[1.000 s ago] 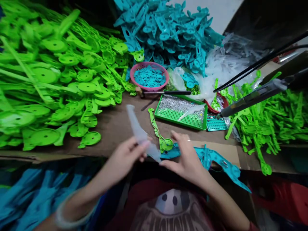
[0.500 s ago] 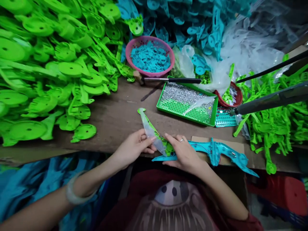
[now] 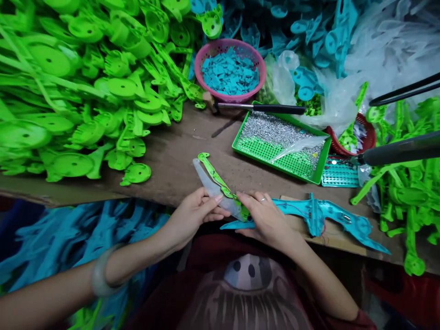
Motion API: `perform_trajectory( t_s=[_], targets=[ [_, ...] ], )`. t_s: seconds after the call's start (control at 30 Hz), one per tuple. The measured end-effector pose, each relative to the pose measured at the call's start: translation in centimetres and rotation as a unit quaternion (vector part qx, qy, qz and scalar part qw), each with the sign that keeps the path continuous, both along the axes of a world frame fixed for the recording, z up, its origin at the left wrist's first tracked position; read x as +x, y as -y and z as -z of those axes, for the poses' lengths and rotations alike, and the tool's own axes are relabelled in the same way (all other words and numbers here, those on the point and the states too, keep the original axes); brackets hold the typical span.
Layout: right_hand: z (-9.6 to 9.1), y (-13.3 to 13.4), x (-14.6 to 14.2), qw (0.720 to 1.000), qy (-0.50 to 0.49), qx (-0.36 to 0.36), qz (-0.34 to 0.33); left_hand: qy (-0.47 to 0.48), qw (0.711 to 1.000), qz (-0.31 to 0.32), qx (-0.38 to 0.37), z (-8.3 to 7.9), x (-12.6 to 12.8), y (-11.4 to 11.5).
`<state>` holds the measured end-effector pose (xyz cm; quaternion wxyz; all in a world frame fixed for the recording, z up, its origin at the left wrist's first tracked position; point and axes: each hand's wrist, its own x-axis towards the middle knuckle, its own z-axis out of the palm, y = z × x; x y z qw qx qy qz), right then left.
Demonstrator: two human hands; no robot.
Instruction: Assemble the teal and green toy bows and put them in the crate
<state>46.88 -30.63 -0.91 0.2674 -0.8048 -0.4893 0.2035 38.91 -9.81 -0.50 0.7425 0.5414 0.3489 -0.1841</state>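
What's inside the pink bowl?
The pink bowl is heaped with small flat teal plastic pieces. They cover its bottom, so anything lying under them cannot be seen.

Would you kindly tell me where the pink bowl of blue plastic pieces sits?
The pink bowl sits at the table's far centre, just behind the black-handled tool.

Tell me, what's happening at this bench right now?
A person sits at a brown worktable between heaps of plastic parts. The left hand pinches a translucent grey strip and the right hand presses on a long green plastic arm; strip and arm lie side by side, meeting at the fingers. A teal plastic arm lies under the right hand along the table edge. Behind sit a green tray of small metal pieces and a pink bowl of teal bits.
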Motion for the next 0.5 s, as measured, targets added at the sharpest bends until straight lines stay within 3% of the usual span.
perform_trajectory(
  t_s=[0.27, 0.4, 0.5],
  targets=[
    [0.2, -0.3, 0.3, 0.998, 0.033, -0.014, -0.042, -0.040, 0.997, 0.038, 0.059, -0.1, 0.2, 0.1],
    [0.0, -0.2, 0.2, 0.994, 0.084, -0.021, -0.072, -0.092, 0.976, 0.154, 0.120, -0.4, 2.8, -2.9],
    [0.2, -0.2, 0.1, 0.991, 0.109, -0.019, -0.074, -0.080, 0.963, 0.164, 0.196, -0.6, 5.3, -6.3]
  ],
)
